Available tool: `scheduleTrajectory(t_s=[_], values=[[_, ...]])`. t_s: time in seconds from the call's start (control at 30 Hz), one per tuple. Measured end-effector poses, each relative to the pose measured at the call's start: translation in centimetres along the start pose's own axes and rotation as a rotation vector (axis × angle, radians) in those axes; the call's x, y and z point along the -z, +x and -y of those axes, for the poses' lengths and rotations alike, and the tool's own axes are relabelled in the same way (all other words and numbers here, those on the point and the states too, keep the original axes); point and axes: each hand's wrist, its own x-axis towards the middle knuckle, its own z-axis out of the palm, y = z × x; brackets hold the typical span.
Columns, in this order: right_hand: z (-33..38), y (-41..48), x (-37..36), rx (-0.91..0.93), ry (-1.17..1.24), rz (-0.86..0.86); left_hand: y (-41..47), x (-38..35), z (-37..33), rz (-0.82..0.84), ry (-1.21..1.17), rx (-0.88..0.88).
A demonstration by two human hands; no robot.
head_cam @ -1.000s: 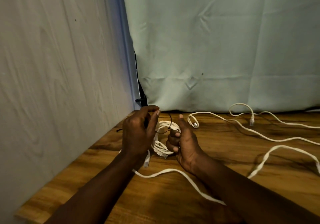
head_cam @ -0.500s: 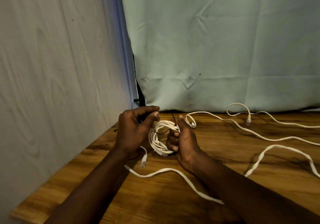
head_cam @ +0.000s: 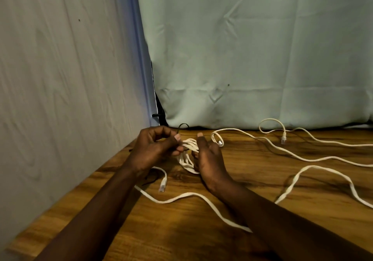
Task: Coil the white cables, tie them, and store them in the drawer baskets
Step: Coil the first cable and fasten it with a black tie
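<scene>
Forearms converging, left hand (head_cam: pixel 155 152) pinches black tie (head_cam: pixel 182 124), right hand (head_cam: pixel 209 158) grips cable coil (head_cam: pixel 186 156).

Body as seen from the head camera. The left forearm (head_cam: pixel 96 212) is bare over its whole visible length, from frame edge to wrist. The right forearm (head_cam: pixel 278 218) is likewise bare to the wrist. The left grip (head_cam: pixel 153 151) is a bare hand; one nail (head_cam: pixel 177 137) shows, cut short and rounded. The right grip (head_cam: pixel 210 157) is a bare hand; its thumbnail (head_cam: pixel 199 134) is cut short. Both forearms lie partly in shadow, and finer surface detail cannot be made out.
</scene>
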Motion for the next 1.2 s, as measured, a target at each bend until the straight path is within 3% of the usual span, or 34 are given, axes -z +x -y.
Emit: scheduleTrajectory(t_s=[0.07, 0.23, 0.43, 0.6, 0.9, 1.2], values=[[0.0, 0.0, 0.1, 0.057, -0.051, 0.008, -0.3, -0.7, 0.4, 0.038, -0.005, -0.019], [0.2, 0.3, 0.5, 0.063, -0.072, -0.013, 0.1, -0.4, 1.5, 0.034, 0.344, -0.268], [0.8, 0.9, 1.4, -0.092, 0.117, 0.116, -0.2, -0.4, 1.1, 0.210, 0.030, -0.173], [0.7, 1.2, 1.6, -0.115, 0.172, 0.166, -0.6, -1.4, 1.4, 0.170, 0.086, -0.244], [0.4, 1.5, 2.0, -0.056, 0.207, 0.197, -0.8, -1.6, 1.5, 0.164, 0.081, -0.187], [0.5, 1.3, 1.8, 0.050, 0.152, -0.017, -1.3, -2.7, 1.6, 0.076, 0.200, -0.168]])
